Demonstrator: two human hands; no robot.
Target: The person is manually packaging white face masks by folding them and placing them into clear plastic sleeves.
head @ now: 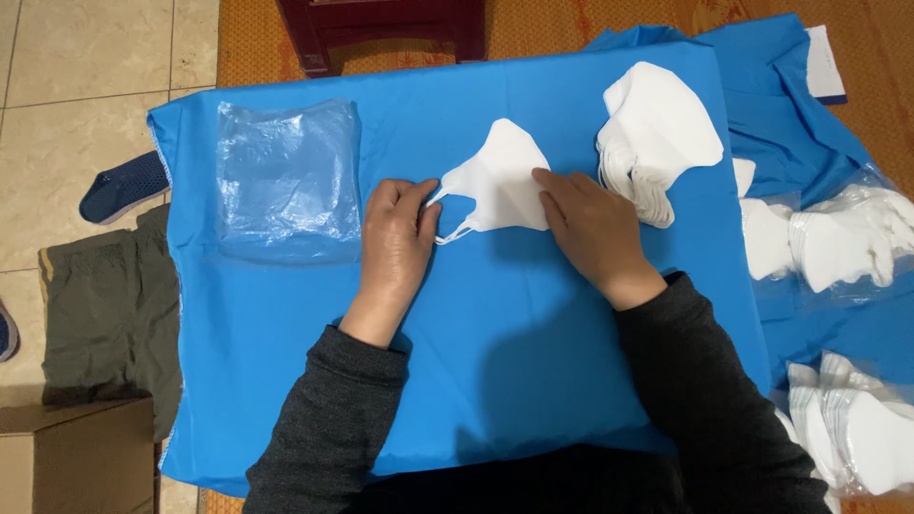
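Mask, white, folded, is lying flat on the blue cloth in the upper middle of the frame, its pointed end aiming up. Left hand is sitting just left of the mask, fingers curled, thumb and forefinger pinching the thin white ear loop at the mask's left edge. Right hand is lying on the mask's right side, fingers extended and pressing its edge down onto the cloth; it is not gripping anything, as far as this angle is showing. Both arms are wearing dark grey sleeves coming in from the bottom of the frame.

Stack of white masks is sitting upper right, just beside the right hand, apart from the single mask. Clear plastic bags are lying in a flat pile upper left on the cloth, well apart from the left hand. More masks in clear wrap are lying at the right edge, and another bunch is lying lower right. Cardboard box is sitting lower left on the floor, with olive fabric above it. Dark wooden furniture leg is showing at the top.
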